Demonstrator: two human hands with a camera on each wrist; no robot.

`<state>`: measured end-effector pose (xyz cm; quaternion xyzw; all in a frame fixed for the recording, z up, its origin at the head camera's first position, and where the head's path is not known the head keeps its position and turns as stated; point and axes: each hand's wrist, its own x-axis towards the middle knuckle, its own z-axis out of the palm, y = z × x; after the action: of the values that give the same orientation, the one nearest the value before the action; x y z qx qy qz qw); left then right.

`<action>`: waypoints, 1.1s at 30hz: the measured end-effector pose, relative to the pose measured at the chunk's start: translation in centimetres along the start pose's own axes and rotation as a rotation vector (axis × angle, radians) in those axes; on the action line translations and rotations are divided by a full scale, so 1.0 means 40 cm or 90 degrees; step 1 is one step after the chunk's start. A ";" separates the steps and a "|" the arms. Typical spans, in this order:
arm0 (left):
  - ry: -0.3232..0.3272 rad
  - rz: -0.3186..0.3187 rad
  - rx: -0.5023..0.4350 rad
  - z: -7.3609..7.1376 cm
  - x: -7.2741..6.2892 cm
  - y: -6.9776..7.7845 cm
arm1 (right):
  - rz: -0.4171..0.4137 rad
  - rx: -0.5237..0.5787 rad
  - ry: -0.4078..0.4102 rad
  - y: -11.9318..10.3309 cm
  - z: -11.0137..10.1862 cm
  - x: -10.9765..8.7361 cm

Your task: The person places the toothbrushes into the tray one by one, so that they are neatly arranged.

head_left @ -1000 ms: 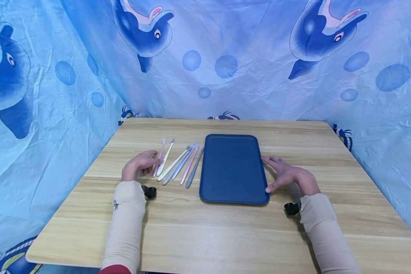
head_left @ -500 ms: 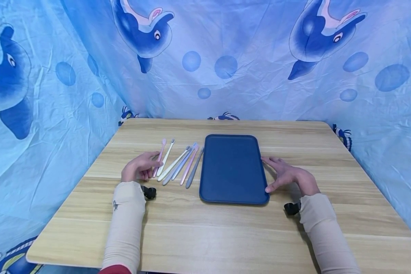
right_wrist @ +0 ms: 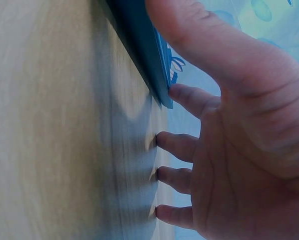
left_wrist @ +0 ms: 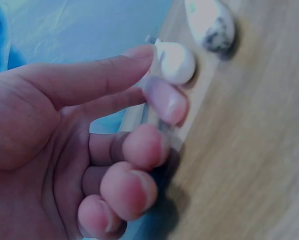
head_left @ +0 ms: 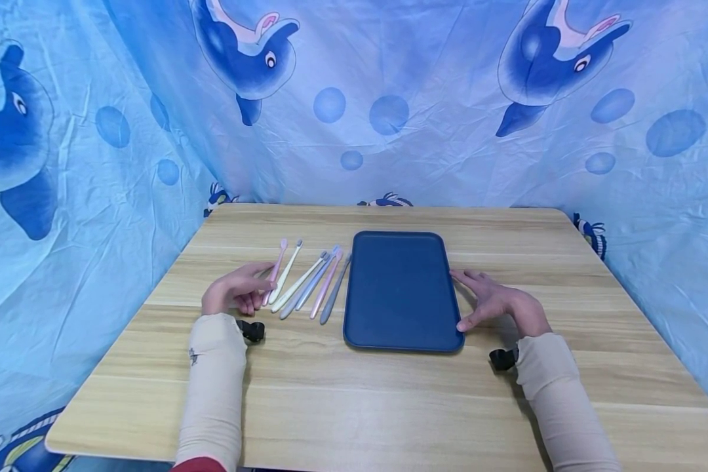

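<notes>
My left hand (head_left: 238, 288) is at the leftmost pink toothbrush (head_left: 276, 265), thumb and forefinger on either side of its handle. Up close in the left wrist view, this handle's rounded end (left_wrist: 170, 106) lies between thumb and forefinger, while the other fingertips (left_wrist: 144, 146) curl below. Beside it is a white toothbrush (head_left: 286, 270), near the thumb. My right hand (head_left: 498, 301) rests spread at the right side of a dark blue tray (head_left: 401, 292). Its thumb and forefinger touch the tray's edge (right_wrist: 144, 55); the remaining fingertips stand on the wood.
Several more toothbrushes, among them a cream one (head_left: 297, 283), a pink one (head_left: 327, 285) and a grey-blue one (head_left: 335, 292), lie fanned between my left hand and the tray. The wooden table (head_left: 354, 406) backs onto a blue curtain (head_left: 436, 170) printed with dolphins.
My left hand has shifted slightly left and toward me, its thumb lowering between the pink and white toothbrushes, which have turned a little. The right hand and tray have stayed put.
</notes>
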<state>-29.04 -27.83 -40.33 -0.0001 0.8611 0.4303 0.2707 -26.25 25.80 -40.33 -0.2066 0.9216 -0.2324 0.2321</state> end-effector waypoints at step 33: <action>-0.005 -0.007 0.034 0.005 0.015 0.002 | 0.014 -0.014 0.012 -0.002 0.005 -0.005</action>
<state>-29.48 -27.47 -40.65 0.0039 0.8711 0.4059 0.2763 -25.97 25.76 -40.36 -0.1970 0.9284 -0.2218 0.2239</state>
